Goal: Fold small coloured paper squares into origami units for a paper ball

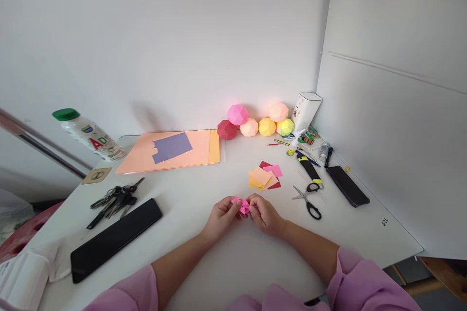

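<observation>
Above the near middle of the white table, a small pink folded paper piece [241, 205] is held between both hands. My left hand [223, 214] pinches it from the left, thumb on top. On the other side my right hand [265, 215] has its fingertips closed on the piece's right edge. Part of the paper is covered by the fingers. Just beyond the hands lies a loose pile of paper squares [261, 176] in peach, yellow, pink and red. Scissors [308, 199] with black handles lie slightly spread to the right of my right hand.
Faceted paper balls [249, 127] sit along the wall. A glue bottle [293, 145], a utility knife [308, 167] and a phone [348, 185] are at right. At left are coloured sheets [134, 153], keys [118, 200], a black slab [116, 240] and a plastic bottle [89, 133].
</observation>
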A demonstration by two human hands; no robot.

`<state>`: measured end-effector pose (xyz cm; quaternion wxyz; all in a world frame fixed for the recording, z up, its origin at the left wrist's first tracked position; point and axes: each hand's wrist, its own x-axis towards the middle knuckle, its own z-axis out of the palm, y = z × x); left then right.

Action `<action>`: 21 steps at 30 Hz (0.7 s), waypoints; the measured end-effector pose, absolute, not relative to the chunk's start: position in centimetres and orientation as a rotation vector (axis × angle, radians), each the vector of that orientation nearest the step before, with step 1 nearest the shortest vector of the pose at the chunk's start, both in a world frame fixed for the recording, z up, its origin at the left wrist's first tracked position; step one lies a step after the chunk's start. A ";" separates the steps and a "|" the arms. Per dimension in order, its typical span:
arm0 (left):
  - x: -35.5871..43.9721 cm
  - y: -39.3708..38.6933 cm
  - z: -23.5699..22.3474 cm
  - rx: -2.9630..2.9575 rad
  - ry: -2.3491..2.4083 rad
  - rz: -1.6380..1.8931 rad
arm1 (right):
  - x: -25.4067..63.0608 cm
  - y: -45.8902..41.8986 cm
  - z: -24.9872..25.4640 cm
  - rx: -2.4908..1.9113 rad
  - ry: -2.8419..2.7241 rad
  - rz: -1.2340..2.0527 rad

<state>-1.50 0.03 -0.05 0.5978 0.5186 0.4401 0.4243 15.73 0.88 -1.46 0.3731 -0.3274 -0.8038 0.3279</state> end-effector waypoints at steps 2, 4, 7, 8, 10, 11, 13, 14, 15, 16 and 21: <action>-1.5 0.0 0.0 1.198 1.018 0.981 | 15.8 0.9 -1.6 -0.834 -2.054 0.866; -1.6 0.0 0.0 1.189 1.018 0.980 | 15.8 0.9 -1.8 -0.833 -2.048 0.886; -1.6 0.0 0.0 1.175 1.025 0.976 | 15.8 1.0 -1.9 -0.840 -2.041 0.892; -1.6 0.0 -0.1 1.170 1.025 0.977 | 15.8 1.0 -2.0 -0.844 -2.038 0.892; -1.5 0.0 -0.2 1.157 1.015 0.981 | 15.8 1.0 -1.9 -0.856 -2.031 0.908; -1.5 0.0 -0.2 1.153 1.010 0.983 | 15.9 1.0 -1.8 -0.863 -2.027 0.926; -1.5 0.0 -0.4 1.146 1.009 0.979 | 15.9 1.1 -1.6 -0.873 -2.012 0.998; -1.5 0.0 -0.4 1.145 1.014 0.969 | 15.9 1.2 -1.4 -0.870 -1.996 1.052; -1.5 0.0 -0.5 1.145 1.023 0.955 | 15.9 1.4 -1.4 -0.868 -1.971 1.130; -1.5 0.0 -0.5 1.145 1.033 0.940 | 16.0 1.5 -1.3 -0.872 -1.929 1.223; -1.4 -0.1 -0.6 1.172 1.068 0.897 | 16.1 2.1 -1.5 -0.860 -1.770 1.467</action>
